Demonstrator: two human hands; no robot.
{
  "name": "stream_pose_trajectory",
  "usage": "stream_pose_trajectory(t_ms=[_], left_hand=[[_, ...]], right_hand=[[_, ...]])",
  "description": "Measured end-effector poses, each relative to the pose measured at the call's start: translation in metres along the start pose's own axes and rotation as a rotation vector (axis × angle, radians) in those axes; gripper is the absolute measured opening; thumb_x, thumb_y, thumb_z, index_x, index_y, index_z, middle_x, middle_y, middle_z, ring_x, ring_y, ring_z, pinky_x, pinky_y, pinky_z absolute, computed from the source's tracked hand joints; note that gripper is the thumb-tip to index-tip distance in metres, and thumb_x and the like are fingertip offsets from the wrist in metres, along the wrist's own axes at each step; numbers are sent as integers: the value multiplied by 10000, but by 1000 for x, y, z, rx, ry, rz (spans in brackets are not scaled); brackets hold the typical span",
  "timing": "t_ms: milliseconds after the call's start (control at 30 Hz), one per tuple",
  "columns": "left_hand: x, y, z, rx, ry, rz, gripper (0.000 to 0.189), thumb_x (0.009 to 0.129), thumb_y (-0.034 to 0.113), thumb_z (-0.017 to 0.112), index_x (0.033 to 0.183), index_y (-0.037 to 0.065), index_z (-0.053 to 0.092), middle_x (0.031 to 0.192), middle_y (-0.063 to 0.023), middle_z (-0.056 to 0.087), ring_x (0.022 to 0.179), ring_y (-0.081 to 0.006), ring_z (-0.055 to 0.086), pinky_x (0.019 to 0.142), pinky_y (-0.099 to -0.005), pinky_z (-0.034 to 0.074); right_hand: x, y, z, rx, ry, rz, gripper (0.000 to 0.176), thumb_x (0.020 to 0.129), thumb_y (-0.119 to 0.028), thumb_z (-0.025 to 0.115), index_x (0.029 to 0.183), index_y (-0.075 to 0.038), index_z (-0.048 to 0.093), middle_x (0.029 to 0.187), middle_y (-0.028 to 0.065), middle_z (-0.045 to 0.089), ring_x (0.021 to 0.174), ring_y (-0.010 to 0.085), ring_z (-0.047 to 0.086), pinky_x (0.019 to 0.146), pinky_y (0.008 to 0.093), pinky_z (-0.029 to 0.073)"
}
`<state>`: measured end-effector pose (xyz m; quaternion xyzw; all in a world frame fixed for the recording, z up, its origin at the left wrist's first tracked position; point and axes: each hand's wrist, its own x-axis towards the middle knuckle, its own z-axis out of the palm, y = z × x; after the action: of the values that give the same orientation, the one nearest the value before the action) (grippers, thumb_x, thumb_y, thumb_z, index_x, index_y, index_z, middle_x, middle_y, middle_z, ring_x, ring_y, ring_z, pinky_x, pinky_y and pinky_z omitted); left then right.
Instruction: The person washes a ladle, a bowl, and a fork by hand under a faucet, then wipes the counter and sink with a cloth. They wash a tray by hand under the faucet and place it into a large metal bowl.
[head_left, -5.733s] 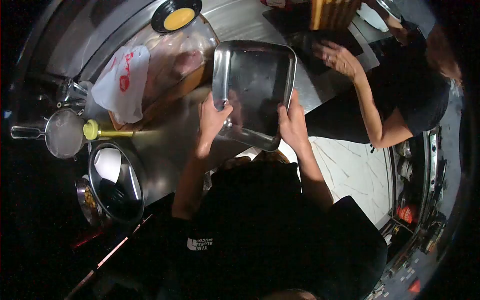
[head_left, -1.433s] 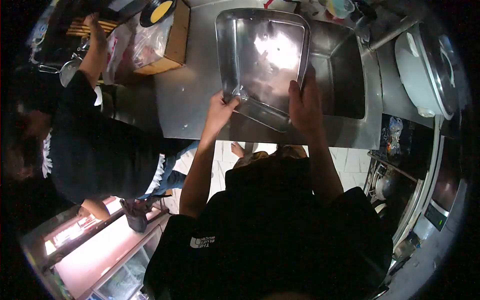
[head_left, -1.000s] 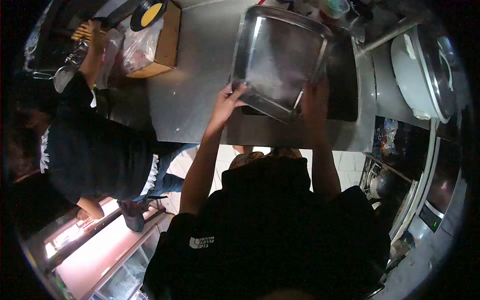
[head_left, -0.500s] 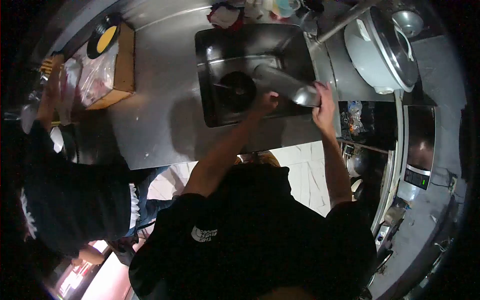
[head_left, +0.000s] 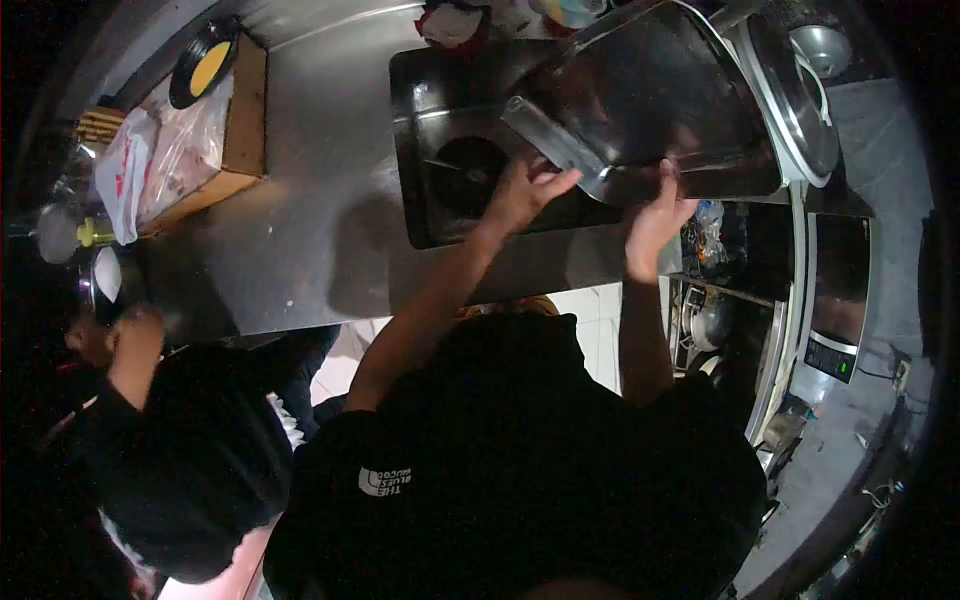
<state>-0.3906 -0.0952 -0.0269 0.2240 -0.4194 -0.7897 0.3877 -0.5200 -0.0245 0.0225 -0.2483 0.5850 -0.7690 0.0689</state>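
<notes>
A large rectangular metal pan (head_left: 650, 95) is held tilted over the right part of the sink (head_left: 402, 150), its dark, shiny inside facing me. At its lower edge, my right hand (head_left: 655, 228) grips the rim, thumb on the inner face and the other fingers partly hidden. My left hand (head_left: 525, 198) is closed at the pan's lower left corner, with the thumb along the edge. A round dark drain piece (head_left: 470, 175) lies in the sink bottom, left of the pan.
A cardboard box (head_left: 247, 115) with plastic bags and a black bowl (head_left: 185, 75) stands on the steel counter (head_left: 310, 160) at left. A co-worker (head_left: 190, 440) is at my left. Behind the pan, a big lidded pot (head_left: 800, 120) sits at right.
The pan has been raised and turned from edge-on in the sink to show its wide inside. My left hand moved up to its corner. The co-worker's arm drew back from the box.
</notes>
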Motion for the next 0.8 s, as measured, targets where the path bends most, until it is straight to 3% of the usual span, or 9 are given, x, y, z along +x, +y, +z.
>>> stream_pose_trajectory(t_ms=[33, 100, 267, 333, 367, 433, 500, 567, 800], left_hand=[[-1, -10, 0, -2, 2, 3, 376, 766, 159, 702, 1071, 8, 543, 994, -82, 603, 955, -170, 561, 818, -299, 451], [-7, -32, 14, 443, 19, 196, 373, 773, 143, 695, 1100, 47, 542, 1022, -70, 604, 926, -163, 569, 813, -308, 446], [-8, -4, 7, 373, 260, 46, 358, 711, 164, 740, 967, -23, 573, 949, -105, 626, 856, -170, 593, 759, -319, 468], [-9, 28, 6, 437, 367, 350, 380, 711, 179, 741, 988, -16, 569, 931, -77, 634, 802, -162, 599, 739, -310, 474], [-13, 27, 3, 431, 366, 347, 380, 711, 179, 741, 988, -16, 569, 931, -77, 634, 802, -162, 599, 739, -310, 474], [-21, 24, 0, 293, 267, 147, 367, 735, 174, 721, 1014, -6, 563, 935, -62, 630, 794, -143, 595, 724, -284, 475], [-33, 20, 10, 338, 222, 132, 296, 755, 160, 702, 973, -2, 583, 911, -54, 631, 772, -121, 592, 684, -260, 477], [-42, 17, 20, 116, 262, -128, 220, 766, 148, 686, 912, 3, 609, 855, -33, 631, 739, -100, 586, 654, -245, 474], [-42, 11, 17, 220, 319, -84, 268, 778, 216, 683, 937, 14, 610, 864, -49, 636, 721, -138, 602, 566, -272, 507]], right_hand=[[-8, -4, 12, 82, 29, 30, 210, 835, -41, 559, 1036, 11, 529, 994, 83, 572, 884, 146, 530, 782, 291, 432], [-12, -16, 7, 166, 6, 75, 223, 831, -36, 564, 1045, 4, 517, 1000, 89, 568, 872, 153, 536, 759, 294, 444], [-33, -20, 11, 74, 37, 175, 296, 860, -19, 493, 1150, 26, 453, 1091, 108, 545, 923, 179, 525, 810, 306, 426], [-34, -18, 12, 48, -10, 102, 308, 858, -23, 494, 1158, 23, 442, 1088, 112, 544, 931, 180, 523, 807, 300, 428], [-34, -18, 10, 15, -54, 30, 320, 856, -27, 495, 1166, 21, 431, 1085, 116, 542, 938, 181, 522, 804, 294, 431], [-40, -24, 14, 110, -34, 121, 330, 852, -35, 503, 1168, 14, 422, 1086, 120, 537, 955, 193, 519, 802, 305, 438], [-46, -29, 28, 220, -16, 211, 341, 847, -43, 511, 1170, 6, 414, 1088, 124, 532, 972, 204, 516, 801, 316, 446], [-56, -35, 37, 346, 142, 329, 349, 839, -58, 527, 1164, -7, 411, 1095, 123, 524, 981, 234, 514, 804, 354, 456], [-66, -25, 36, 334, 192, 337, 328, 838, -67, 541, 1141, 2, 436, 1097, 134, 517, 933, 253, 531, 795, 374, 465]])
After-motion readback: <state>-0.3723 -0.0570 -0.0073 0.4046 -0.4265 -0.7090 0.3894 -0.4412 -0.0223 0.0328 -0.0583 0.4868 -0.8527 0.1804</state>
